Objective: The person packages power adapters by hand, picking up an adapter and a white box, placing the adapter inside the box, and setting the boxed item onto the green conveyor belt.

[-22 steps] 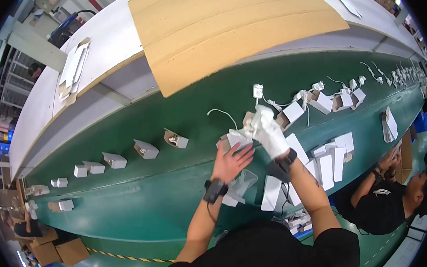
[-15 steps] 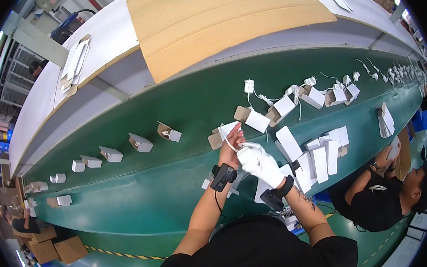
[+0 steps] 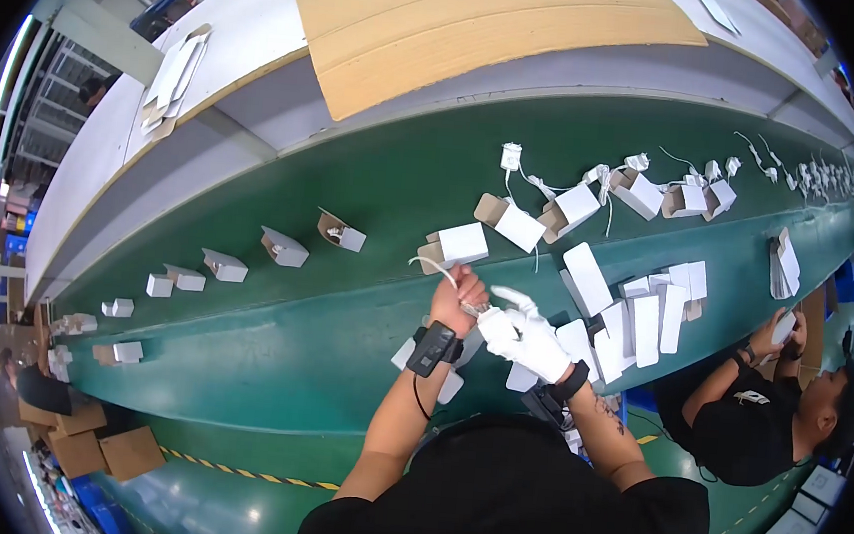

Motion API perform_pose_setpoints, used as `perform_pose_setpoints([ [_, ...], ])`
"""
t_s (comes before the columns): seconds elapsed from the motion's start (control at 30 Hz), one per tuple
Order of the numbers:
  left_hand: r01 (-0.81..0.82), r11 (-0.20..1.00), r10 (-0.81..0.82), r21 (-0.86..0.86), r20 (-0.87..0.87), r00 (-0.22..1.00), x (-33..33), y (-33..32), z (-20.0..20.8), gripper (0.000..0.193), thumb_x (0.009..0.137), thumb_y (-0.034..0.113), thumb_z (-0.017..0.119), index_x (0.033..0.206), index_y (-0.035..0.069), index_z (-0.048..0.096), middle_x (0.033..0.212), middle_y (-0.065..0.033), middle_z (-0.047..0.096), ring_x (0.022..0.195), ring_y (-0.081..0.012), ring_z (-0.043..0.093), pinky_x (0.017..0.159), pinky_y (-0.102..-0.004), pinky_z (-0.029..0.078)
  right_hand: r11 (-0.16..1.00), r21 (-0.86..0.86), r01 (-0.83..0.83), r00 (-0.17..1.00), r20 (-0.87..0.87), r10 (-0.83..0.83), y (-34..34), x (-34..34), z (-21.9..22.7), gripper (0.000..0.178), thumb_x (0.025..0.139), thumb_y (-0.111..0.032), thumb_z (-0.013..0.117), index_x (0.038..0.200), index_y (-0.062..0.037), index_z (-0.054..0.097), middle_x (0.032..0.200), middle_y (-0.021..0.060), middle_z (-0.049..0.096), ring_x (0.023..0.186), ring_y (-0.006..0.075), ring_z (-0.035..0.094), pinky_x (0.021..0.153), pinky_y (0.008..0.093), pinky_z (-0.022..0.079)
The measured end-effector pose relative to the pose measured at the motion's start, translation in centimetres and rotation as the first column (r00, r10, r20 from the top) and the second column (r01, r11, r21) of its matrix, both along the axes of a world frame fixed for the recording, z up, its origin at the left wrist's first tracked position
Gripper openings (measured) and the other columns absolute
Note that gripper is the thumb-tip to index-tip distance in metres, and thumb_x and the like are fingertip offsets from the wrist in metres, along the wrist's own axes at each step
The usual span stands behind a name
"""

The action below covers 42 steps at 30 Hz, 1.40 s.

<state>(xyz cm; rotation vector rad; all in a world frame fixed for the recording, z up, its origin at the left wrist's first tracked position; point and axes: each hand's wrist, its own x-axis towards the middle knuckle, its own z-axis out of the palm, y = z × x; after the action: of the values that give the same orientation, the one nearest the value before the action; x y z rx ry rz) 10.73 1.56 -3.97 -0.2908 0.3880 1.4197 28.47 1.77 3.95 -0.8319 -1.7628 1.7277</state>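
Observation:
My bare left hand (image 3: 457, 299) is closed around a white cable (image 3: 431, 263), whose end curls out beyond the fingers. Close against it is my right hand (image 3: 530, 339) in a white glove, its fingers bent around a white power adapter (image 3: 489, 315); glove and adapter are both white, so the edge between them is hard to make out. Just past my left hand lies an open white box (image 3: 462, 241) with a brown inside. Beside that one, another open box (image 3: 517, 226) rests near an adapter (image 3: 511, 157) with its cord stretched out.
A green conveyor belt (image 3: 270, 355) crosses in front of me, with several small boxes (image 3: 285, 248) along its left. Flattened white boxes (image 3: 646, 329) are piled at my right. A cardboard sheet (image 3: 495, 41) covers the shelf beyond. At far right a co-worker (image 3: 761, 414) handles a white item.
My left hand has drawn back toward me and its fingers have closed around the cable. The gloved hand stays beside it. The view has shifted slightly.

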Motion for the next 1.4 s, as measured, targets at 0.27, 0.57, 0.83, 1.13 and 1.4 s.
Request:
perform_pose_setpoints([
  [0.27,-0.278,0.942,0.073,-0.188,-0.693,0.717,4.7,0.2,2.2,0.026,0.092,0.032,0.052,0.09,0.007,0.051,0.055,-0.0022,0.046,0.05,-0.0176,0.049,0.056,-0.0262,0.042,0.974,-0.095,0.206,0.978,0.05,-0.202,1.6,2.3,-7.6,0.043,0.077,-0.019,0.07,0.112,0.0002,0.057,0.096,0.0075,0.061,0.084,0.0143,0.058,0.076,0.0251,0.049],
  [0.57,-0.398,0.512,-0.638,-0.761,-0.647,0.417,-1.5,9.6,-9.7,0.093,0.061,0.06,0.075,0.124,0.001,0.042,0.124,-0.0155,0.045,0.113,-0.0317,0.045,0.088,-0.0463,0.041,0.832,-0.509,0.22,0.877,-0.271,-0.397,2.4,3.3,-3.2,0.05,0.082,-0.035,0.068,0.115,-0.0016,0.052,0.093,0.0064,0.06,0.078,0.012,0.058,0.075,0.0281,0.05],
  [0.83,-0.448,0.576,-0.729,-0.684,-0.181,-0.66,-5.1,11.6,-4.7,0.063,0.066,0.031,0.071,0.119,0.013,0.041,0.108,-0.0109,0.053,0.108,-0.0357,0.048,0.083,-0.0471,0.048,0.85,-0.477,0.224,0.867,-0.3,-0.397,2.4,5.2,-1.5,0.045,0.085,-0.031,0.064,0.118,-0.0019,0.051,0.094,0.0091,0.061,0.077,0.0127,0.059,0.069,0.0246,0.048],
  [1.13,0.238,0.881,0.072,-0.409,-0.381,-0.922,-10.4,3.5,2.5,0.061,0.058,0.01,0.066,0.116,0.018,0.048,0.108,-0.0042,0.054,0.104,-0.0308,0.05,0.079,-0.0411,0.051,0.951,-0.294,0.099,0.98,-0.136,-0.144,5.1,3.2,-1.8,0.038,0.083,-0.025,0.062,0.111,-0.0021,0.052,0.091,0.0071,0.059,0.075,0.0151,0.057,0.069,0.0271,0.047],
  [1.4,0.464,0.807,0.178,-0.365,-0.599,-0.781,-6.1,-0.1,9.8,0.064,0.055,0.011,0.064,0.117,0.016,0.051,0.105,-0.0048,0.056,0.098,-0.03,0.052,0.077,-0.0381,0.05,0.703,0.57,-0.426,0.879,0.443,0.175,7.6,-2.9,-0.8,0.033,0.081,-0.015,0.056,0.111,-0.0012,0.054,0.105,0.014,0.059,0.088,0.0299,0.059,0.079,0.0376,0.048],
])
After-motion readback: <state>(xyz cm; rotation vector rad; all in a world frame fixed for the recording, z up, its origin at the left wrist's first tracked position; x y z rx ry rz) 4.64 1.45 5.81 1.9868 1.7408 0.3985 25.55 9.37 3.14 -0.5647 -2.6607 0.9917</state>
